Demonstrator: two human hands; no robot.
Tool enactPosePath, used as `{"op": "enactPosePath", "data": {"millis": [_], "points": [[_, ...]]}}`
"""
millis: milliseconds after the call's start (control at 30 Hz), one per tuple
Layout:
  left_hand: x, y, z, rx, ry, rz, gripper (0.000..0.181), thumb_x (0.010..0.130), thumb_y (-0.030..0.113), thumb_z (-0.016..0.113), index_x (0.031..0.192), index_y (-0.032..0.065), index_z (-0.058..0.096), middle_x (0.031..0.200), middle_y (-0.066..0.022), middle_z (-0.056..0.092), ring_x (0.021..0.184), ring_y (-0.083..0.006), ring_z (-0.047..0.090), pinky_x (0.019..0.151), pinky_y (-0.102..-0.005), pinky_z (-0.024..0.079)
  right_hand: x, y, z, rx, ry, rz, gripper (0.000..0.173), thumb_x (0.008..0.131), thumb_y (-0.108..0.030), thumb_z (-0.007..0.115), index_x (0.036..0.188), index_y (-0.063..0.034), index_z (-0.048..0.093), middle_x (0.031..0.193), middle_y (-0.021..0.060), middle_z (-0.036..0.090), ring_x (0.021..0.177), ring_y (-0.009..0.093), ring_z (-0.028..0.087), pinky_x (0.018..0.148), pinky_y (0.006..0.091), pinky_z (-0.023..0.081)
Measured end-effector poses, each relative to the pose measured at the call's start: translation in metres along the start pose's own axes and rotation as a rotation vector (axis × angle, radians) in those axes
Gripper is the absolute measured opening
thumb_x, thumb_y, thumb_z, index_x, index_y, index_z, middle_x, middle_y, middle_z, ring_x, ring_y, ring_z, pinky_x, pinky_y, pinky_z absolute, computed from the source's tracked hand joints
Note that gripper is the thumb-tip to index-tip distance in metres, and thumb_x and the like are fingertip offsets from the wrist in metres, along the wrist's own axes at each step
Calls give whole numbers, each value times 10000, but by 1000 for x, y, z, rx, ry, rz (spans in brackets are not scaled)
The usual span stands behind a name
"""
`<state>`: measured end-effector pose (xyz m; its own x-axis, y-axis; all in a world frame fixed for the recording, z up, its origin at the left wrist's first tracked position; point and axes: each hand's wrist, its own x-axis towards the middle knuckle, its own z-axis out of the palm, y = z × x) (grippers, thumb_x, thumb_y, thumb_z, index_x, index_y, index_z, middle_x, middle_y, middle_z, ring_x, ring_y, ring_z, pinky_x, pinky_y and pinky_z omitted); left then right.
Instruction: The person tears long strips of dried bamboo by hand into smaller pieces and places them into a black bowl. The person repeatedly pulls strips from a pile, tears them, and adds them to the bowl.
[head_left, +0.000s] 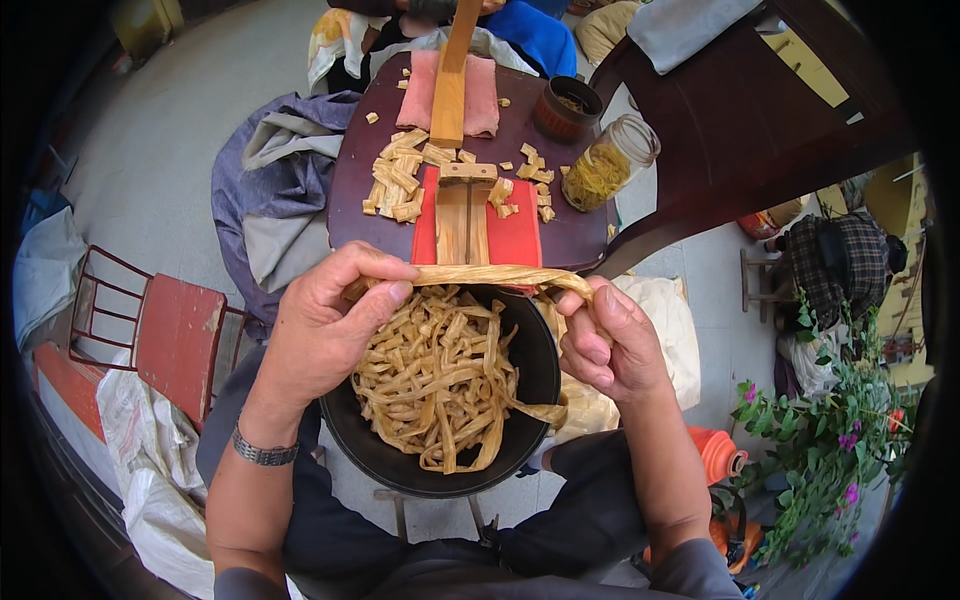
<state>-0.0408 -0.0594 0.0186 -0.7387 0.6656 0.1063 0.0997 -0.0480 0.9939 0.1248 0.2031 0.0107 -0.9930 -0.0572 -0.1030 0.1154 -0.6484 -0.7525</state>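
Note:
A long, flat, pale-brown fibrous strip (487, 275) is stretched between my two hands. My left hand (330, 315) pinches its left end between thumb and fingers. At the other end, my right hand (615, 341) grips the strip where it bends downward. Below them is a round black tub (553, 367), full of tangled fibrous strips and short cut pieces (435, 375). One loose strip hangs over the tub's right rim. Just beyond the strip in my hands stands a slotted wooden block (452, 225) on a red cloth (517, 244).
A dark red chair seat (352, 187) bears cut pieces (394, 180), a wooden bar (448, 105) on pink cloth (482, 90), a glass jar (604, 165) and a dark cup (568, 109). One person sits opposite; another (832, 262) is at right. A red chair (180, 337) stands left.

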Motion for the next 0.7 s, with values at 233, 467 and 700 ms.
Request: {"op": "enactPosePath", "data": {"millis": [233, 467, 700], "points": [[-16, -4, 44, 42, -256, -115, 274, 1023, 171, 649, 1238, 1, 649, 1107, -77, 693, 966, -135, 660, 858, -277, 527, 12, 0, 36, -497, 32, 168, 604, 1122, -417, 377, 1625, -95, 290, 773, 28, 516, 595, 95, 438, 568, 222, 398], [-15, -18, 62, -445, -313, -410, 334, 1083, 261, 564, 1319, 24, 560, 1107, -63, 659, 949, -113, 639, 840, -279, 540, 19, 33, 16, -1710, -24, -523, 524, 984, -177, 644, 1488, -96, 525, 960, 98, 632, 817, 271, 618, 716, 421, 487], [-11, -24, 68, -560, -129, -457, 299, 1109, 273, 499, 1244, 13, 559, 1028, -57, 666, 875, -99, 649, 786, -262, 550, 21, 34, 32, -1730, 104, -734, 630, 860, -139, 794, 1439, -75, 553, 882, 74, 663, 719, 259, 633, 662, 364, 495]]}}
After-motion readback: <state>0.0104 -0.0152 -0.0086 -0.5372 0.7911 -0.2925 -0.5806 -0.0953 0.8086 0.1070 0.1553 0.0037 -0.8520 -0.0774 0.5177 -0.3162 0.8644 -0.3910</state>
